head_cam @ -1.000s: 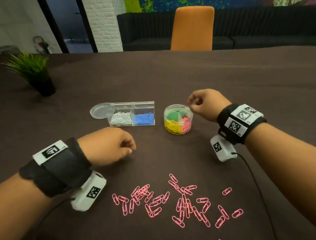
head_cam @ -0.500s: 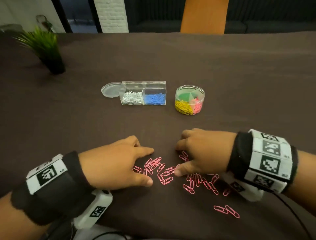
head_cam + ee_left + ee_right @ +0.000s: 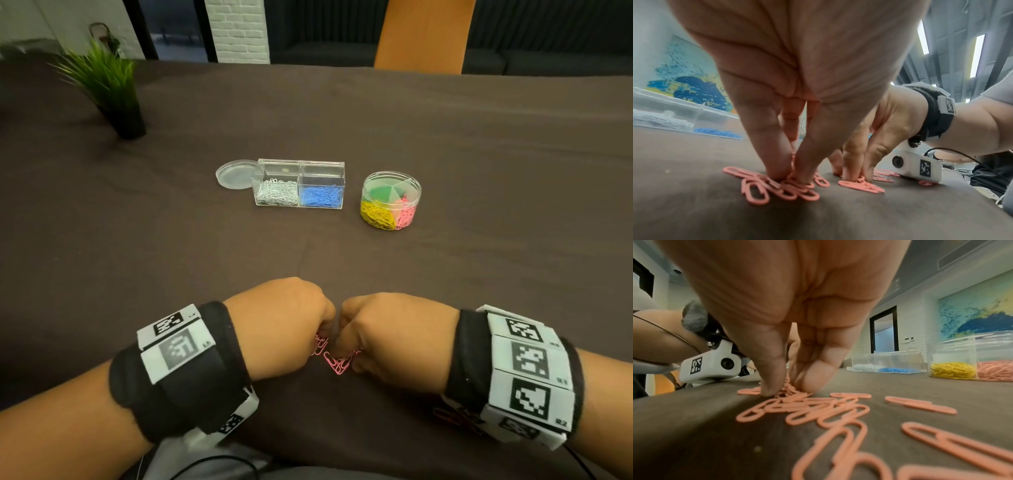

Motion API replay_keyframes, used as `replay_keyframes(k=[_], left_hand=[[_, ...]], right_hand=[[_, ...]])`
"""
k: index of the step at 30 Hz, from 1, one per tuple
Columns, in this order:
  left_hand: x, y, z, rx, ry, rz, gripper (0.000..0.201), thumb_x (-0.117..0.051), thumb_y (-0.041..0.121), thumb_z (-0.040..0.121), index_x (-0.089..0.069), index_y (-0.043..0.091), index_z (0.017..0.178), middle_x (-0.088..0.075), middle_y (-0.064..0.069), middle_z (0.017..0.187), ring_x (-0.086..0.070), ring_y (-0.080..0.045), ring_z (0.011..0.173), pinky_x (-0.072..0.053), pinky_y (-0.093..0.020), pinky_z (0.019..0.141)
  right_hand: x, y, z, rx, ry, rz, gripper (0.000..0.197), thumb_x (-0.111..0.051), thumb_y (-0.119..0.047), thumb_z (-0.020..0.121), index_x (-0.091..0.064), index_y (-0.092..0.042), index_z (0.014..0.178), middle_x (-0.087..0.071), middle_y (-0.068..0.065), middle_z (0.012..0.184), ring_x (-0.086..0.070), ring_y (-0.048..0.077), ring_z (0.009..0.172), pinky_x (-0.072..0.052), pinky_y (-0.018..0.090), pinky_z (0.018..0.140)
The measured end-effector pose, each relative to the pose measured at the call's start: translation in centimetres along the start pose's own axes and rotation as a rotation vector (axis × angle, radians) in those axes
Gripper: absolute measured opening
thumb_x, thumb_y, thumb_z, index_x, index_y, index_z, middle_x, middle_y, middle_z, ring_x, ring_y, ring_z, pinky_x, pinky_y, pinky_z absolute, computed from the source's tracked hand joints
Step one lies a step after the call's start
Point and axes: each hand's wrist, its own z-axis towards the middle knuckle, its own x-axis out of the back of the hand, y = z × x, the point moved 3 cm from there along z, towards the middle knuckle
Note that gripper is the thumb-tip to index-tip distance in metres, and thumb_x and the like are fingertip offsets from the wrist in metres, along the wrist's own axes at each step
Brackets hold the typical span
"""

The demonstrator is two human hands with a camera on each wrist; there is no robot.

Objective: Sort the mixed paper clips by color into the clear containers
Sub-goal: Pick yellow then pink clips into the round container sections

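Note:
Several pink paper clips (image 3: 337, 364) lie in a heap on the brown tablecloth near me. My left hand (image 3: 291, 325) pinches pink clips (image 3: 781, 183) against the cloth with thumb and fingers. Right beside it, my right hand (image 3: 380, 337) pinches more pink clips (image 3: 789, 392); loose ones (image 3: 920, 404) lie behind it. Further back stand a round clear container (image 3: 391, 200) with yellow, pink and green sections and a rectangular clear box (image 3: 298, 187) with silver and blue clips.
A clear round lid (image 3: 236, 173) lies left of the rectangular box. A potted plant (image 3: 113, 92) stands at the far left. An orange chair (image 3: 424, 34) is behind the table's far edge. A cable (image 3: 212, 462) runs under my left wrist.
Both hands have come together over the pink clips and closed their fingers on them, gathering the scattered clips into a tight heap. Before that, the right hand came back from the round container.

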Motion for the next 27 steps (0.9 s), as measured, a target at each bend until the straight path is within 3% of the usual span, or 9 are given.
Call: replay_keyframes(k=[3,7,11,13,16,18,21,23,27], left_hand=[[0.0,-0.2,0.0,0.004,0.021,0.018,0.023,-0.058,0.019,0.084,-0.066,0.03,0.103,-0.063,0.009,0.099,-0.06,-0.012,0.09,-0.05,-0.029,0.076],[0.0,-0.6,-0.1,0.04,0.041,0.03,0.023,-0.054,0.018,0.083,-0.063,0.029,0.1,-0.063,0.009,0.095,-0.059,-0.012,0.088,-0.048,-0.028,0.072],[0.2,-1.2,-0.1,0.087,0.049,0.004,0.022,-0.055,0.02,0.082,-0.063,0.029,0.1,-0.065,0.009,0.097,-0.061,-0.012,0.09,-0.051,-0.03,0.077],[0.3,-1.5,-0.1,0.112,0.069,-0.026,0.024,-0.053,0.021,0.082,-0.065,0.031,0.101,-0.065,0.011,0.099,-0.061,-0.011,0.092,-0.052,-0.032,0.081],[0.5,-1.4,-0.2,0.128,0.107,-0.08,0.025,-0.051,0.022,0.084,-0.065,0.034,0.101,-0.064,0.015,0.1,-0.06,-0.006,0.091,-0.052,-0.029,0.083],[0.6,-1.3,-0.2,0.125,0.123,-0.091,0.024,-0.05,0.023,0.086,-0.065,0.035,0.101,-0.062,0.017,0.099,-0.059,-0.005,0.091,-0.052,-0.027,0.084],[0.7,-1.2,-0.2,0.13,0.138,-0.107,0.023,-0.049,0.025,0.088,-0.064,0.036,0.102,-0.059,0.019,0.099,-0.058,-0.004,0.092,-0.05,-0.024,0.085],[0.8,-1.2,-0.1,0.13,0.154,-0.115,0.025,-0.049,0.026,0.089,-0.065,0.037,0.104,-0.059,0.02,0.1,-0.058,-0.003,0.094,-0.049,-0.021,0.085],[1.3,-1.4,-0.1,0.141,0.194,-0.173,0.026,-0.051,0.025,0.087,-0.069,0.036,0.101,-0.062,0.022,0.097,-0.059,0.002,0.09,-0.048,-0.016,0.082]], right_hand=[[0.1,0.0,0.0,0.034,0.035,-0.025,0.025,-0.06,-0.025,0.093,-0.068,-0.034,0.115,-0.057,-0.008,0.119,-0.057,0.015,0.107,-0.043,0.023,0.083],[-0.1,-0.1,-0.3,0.014,0.047,-0.009,0.016,-0.058,-0.023,0.089,-0.065,-0.029,0.102,-0.059,-0.007,0.102,-0.059,0.018,0.092,-0.05,0.029,0.078],[1.1,1.9,-0.3,-0.033,0.046,0.135,0.014,-0.064,-0.017,0.08,-0.065,-0.025,0.091,-0.063,-0.008,0.082,-0.056,0.007,0.071,-0.052,0.028,0.07],[2.8,4.6,0.0,-0.095,0.176,0.213,0.013,-0.066,-0.014,0.078,-0.066,-0.025,0.085,-0.063,-0.01,0.073,-0.057,0.005,0.067,-0.05,0.021,0.066],[6.4,10.1,0.3,-0.278,0.514,0.266,0.012,-0.068,-0.014,0.076,-0.069,-0.025,0.079,-0.06,-0.012,0.063,-0.054,0.002,0.06,-0.042,0.015,0.06],[8.7,13.9,0.3,-0.433,0.681,0.342,0.011,-0.068,-0.012,0.074,-0.069,-0.022,0.078,-0.063,-0.008,0.063,-0.055,0.004,0.055,-0.049,0.022,0.062],[10.8,17.7,0.9,-0.563,0.788,0.532,0.014,-0.067,-0.006,0.077,-0.069,-0.02,0.081,-0.068,0.0,0.068,-0.066,0.018,0.058,-0.062,0.039,0.067],[11.4,18.9,1.7,-0.632,0.792,0.58,0.016,-0.065,-0.004,0.079,-0.07,-0.018,0.083,-0.068,0.005,0.069,-0.067,0.02,0.059,-0.062,0.042,0.068],[11.7,19.9,3.4,-0.742,0.666,0.517,0.016,-0.061,-0.003,0.08,-0.073,-0.012,0.079,-0.073,0.007,0.073,-0.072,0.019,0.067,-0.063,0.04,0.069]])
